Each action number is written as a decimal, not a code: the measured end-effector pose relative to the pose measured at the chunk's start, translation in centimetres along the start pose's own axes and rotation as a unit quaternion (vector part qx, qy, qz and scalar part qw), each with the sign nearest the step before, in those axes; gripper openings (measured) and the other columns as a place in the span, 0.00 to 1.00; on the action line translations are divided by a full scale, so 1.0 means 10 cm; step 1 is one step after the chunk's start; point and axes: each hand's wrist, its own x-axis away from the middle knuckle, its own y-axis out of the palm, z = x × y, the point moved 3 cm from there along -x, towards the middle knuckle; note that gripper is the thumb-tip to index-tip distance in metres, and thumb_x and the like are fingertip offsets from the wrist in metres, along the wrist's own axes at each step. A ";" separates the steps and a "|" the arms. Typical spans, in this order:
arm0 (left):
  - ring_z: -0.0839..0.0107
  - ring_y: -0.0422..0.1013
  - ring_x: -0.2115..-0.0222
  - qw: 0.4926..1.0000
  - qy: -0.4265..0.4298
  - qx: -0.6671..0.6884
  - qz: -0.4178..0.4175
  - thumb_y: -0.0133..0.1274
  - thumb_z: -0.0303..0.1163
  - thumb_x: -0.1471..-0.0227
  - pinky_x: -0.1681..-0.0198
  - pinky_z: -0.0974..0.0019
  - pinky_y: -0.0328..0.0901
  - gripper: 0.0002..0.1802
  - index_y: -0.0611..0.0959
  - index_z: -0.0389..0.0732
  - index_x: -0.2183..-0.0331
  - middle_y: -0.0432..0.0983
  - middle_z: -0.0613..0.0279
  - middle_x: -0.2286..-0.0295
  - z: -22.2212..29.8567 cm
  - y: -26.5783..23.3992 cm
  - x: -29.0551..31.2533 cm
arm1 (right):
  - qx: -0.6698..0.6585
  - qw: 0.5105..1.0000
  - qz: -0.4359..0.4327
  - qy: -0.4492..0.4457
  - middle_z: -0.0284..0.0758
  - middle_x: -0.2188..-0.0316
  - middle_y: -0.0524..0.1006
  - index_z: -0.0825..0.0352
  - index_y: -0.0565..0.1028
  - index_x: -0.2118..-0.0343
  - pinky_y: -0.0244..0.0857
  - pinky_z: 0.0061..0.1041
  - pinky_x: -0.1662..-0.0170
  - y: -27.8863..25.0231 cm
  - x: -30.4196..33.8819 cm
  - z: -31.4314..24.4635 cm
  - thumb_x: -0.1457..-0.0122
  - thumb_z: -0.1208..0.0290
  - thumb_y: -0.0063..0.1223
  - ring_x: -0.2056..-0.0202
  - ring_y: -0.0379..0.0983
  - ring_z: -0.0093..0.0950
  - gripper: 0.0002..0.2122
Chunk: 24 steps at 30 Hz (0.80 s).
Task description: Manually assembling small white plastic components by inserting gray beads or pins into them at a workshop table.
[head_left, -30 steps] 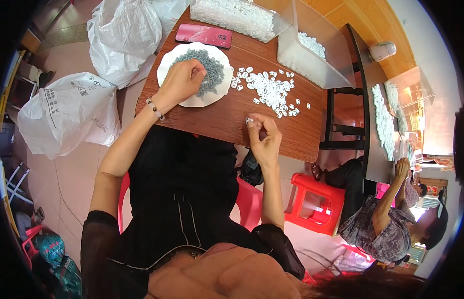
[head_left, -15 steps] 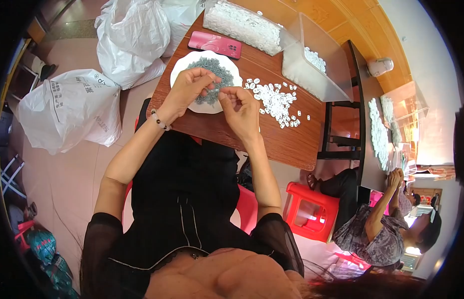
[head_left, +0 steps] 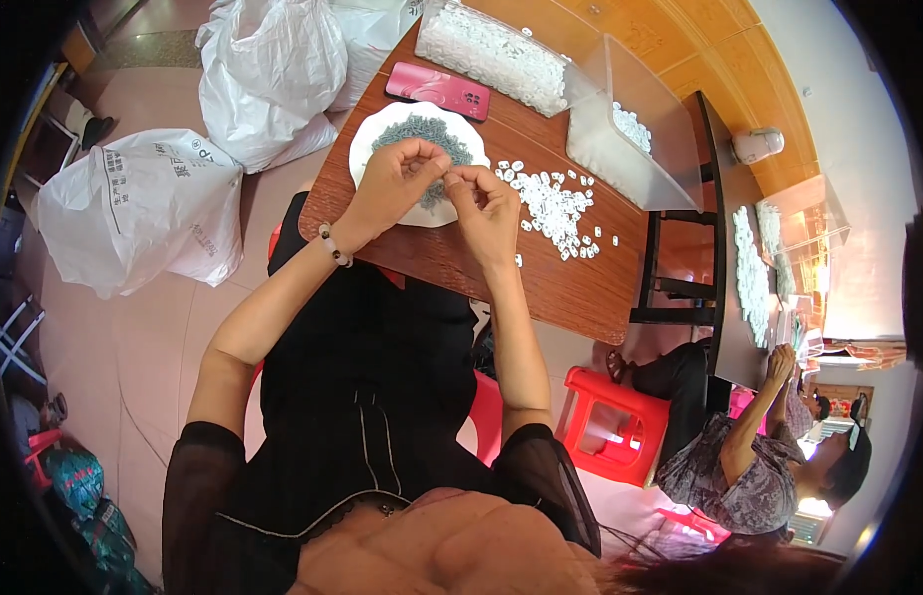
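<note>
Over the near side of a white scalloped plate, my left hand and my right hand meet at the fingertips. Both are closed in a pinch; whatever lies between the fingers is too small to make out. Heaped on the plate are many small grey-green pieces that look like screws. Just right of my right hand, a loose pile of small white plastic parts, each with dark holes, spreads over the brown wooden table.
A pink phone lies behind the plate. Two clear bins with white parts stand along the far edge. White sacks are on the floor at left. At right, a person sits at another table near a red stool.
My hands have come together, their fingertips now touching where a small gap was before. The whole view has shifted slightly.
</note>
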 end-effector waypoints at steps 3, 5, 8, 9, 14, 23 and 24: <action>0.82 0.72 0.70 1.000 -0.009 -0.008 -0.007 0.54 0.29 0.45 0.64 0.77 0.67 0.10 0.80 0.32 0.64 0.78 0.65 0.71 0.01 0.01 0.01 | -0.036 0.999 0.006 0.024 0.25 0.78 0.74 0.71 0.78 0.70 0.59 0.12 0.71 -0.02 0.00 0.01 0.42 0.74 0.52 0.76 0.65 0.11 0.06; 0.82 0.72 0.69 1.000 -0.011 -0.017 -0.010 0.54 0.29 0.45 0.64 0.77 0.67 0.10 0.80 0.32 0.63 0.78 0.65 0.70 0.05 0.00 0.01 | -0.043 0.999 0.001 0.028 0.25 0.79 0.74 0.72 0.78 0.70 0.59 0.13 0.71 -0.05 -0.01 0.06 0.42 0.74 0.52 0.75 0.65 0.12 0.06; 0.85 0.69 0.70 0.997 -0.034 -0.047 -0.052 0.54 0.28 0.45 0.66 0.80 0.65 0.11 0.81 0.32 0.61 0.77 0.69 0.70 0.07 -0.01 0.03 | -0.047 0.998 -0.009 0.034 0.25 0.79 0.73 0.72 0.77 0.71 0.59 0.13 0.71 -0.05 -0.01 0.08 0.41 0.74 0.51 0.75 0.65 0.12 0.07; 0.83 0.71 0.70 0.997 -0.032 -0.042 -0.047 0.54 0.28 0.45 0.65 0.78 0.66 0.10 0.81 0.32 0.62 0.78 0.66 0.70 0.05 -0.02 0.03 | -0.044 0.998 -0.015 0.037 0.25 0.79 0.73 0.72 0.77 0.71 0.59 0.13 0.71 -0.05 -0.01 0.08 0.41 0.73 0.50 0.75 0.65 0.13 0.07; 0.81 0.74 0.69 0.997 -0.033 -0.061 -0.046 0.54 0.27 0.46 0.63 0.76 0.68 0.10 0.82 0.31 0.63 0.79 0.63 0.70 0.09 -0.02 0.04 | -0.063 0.998 -0.001 0.016 0.25 0.82 0.73 0.73 0.77 0.72 0.55 0.14 0.77 -0.02 0.00 0.07 0.41 0.73 0.51 0.79 0.62 0.11 0.08; 0.79 0.74 0.68 0.996 -0.020 -0.057 -0.060 0.53 0.27 0.46 0.63 0.75 0.69 0.10 0.82 0.30 0.63 0.80 0.60 0.71 0.07 -0.04 0.03 | -0.057 0.998 -0.028 0.019 0.26 0.83 0.72 0.72 0.77 0.73 0.56 0.17 0.75 -0.04 -0.01 0.13 0.40 0.71 0.49 0.79 0.63 0.13 0.11; 0.79 0.74 0.68 0.997 -0.017 -0.048 -0.060 0.53 0.26 0.46 0.63 0.75 0.69 0.10 0.82 0.30 0.64 0.80 0.60 0.71 0.05 -0.05 0.02 | -0.057 0.998 -0.033 0.024 0.26 0.84 0.71 0.72 0.77 0.73 0.56 0.17 0.75 -0.03 -0.01 0.13 0.40 0.70 0.49 0.78 0.63 0.14 0.11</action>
